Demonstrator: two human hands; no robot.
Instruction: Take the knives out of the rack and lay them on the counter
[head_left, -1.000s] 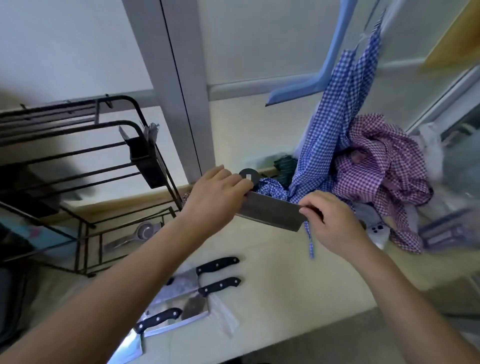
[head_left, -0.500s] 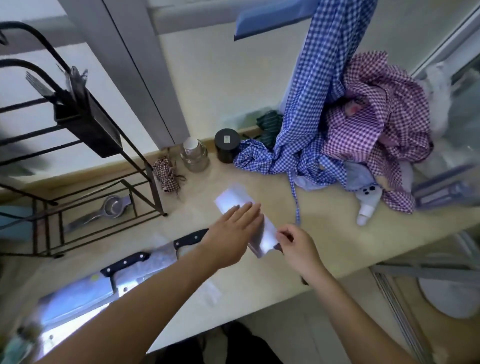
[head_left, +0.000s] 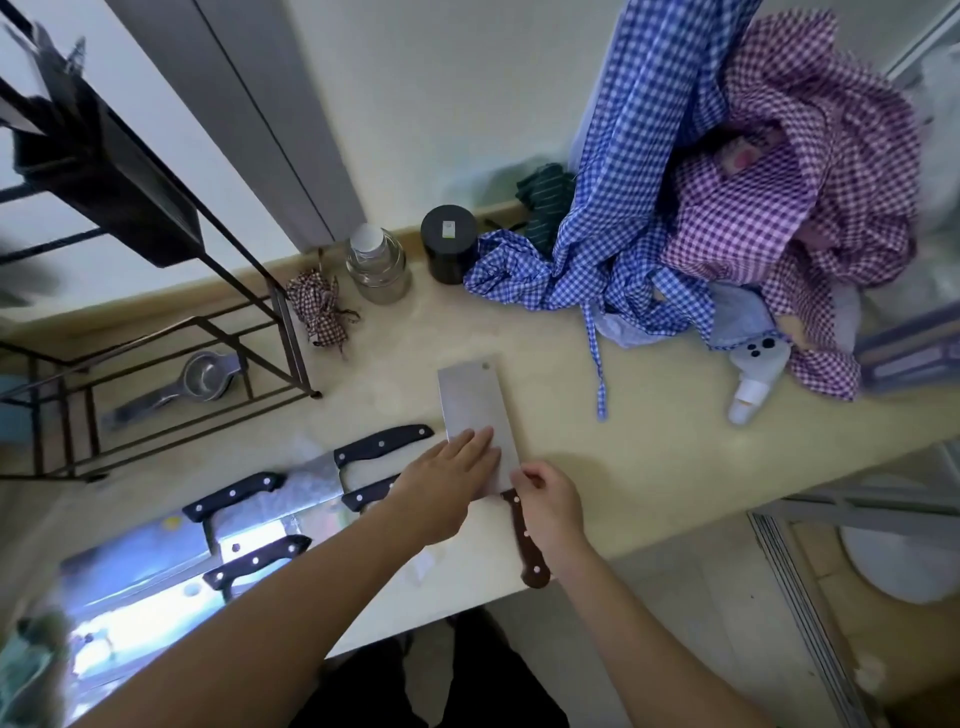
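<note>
Cleaver (head_left: 475, 410): flat on counter (head_left: 649, 467), blade reaching away beyond the fingertips, brown handle under the right hand (head_left: 550, 506). Left hand (head_left: 447, 486): fingers together, flat, resting on the blade. Right hand: fingers curled loosely at the blade's heel; grip on the handle unclear. Black-handled knives (head_left: 291, 499): lying left of the left fingers. Rack (head_left: 156, 332): further left.

a glass jar (head_left: 378, 267) w/ white lid stands at the wall, a black canister (head_left: 449, 242) just right of it. small checked bundle (head_left: 318, 307) left of the jar. blue gingham cloth (head_left: 618, 218) hangs onto the surface, purple gingham cloth (head_left: 810, 171) heaped beside it. white bottle (head_left: 756, 376) lies under the purple one. metal squeezer (head_left: 195, 379) far left.
</note>
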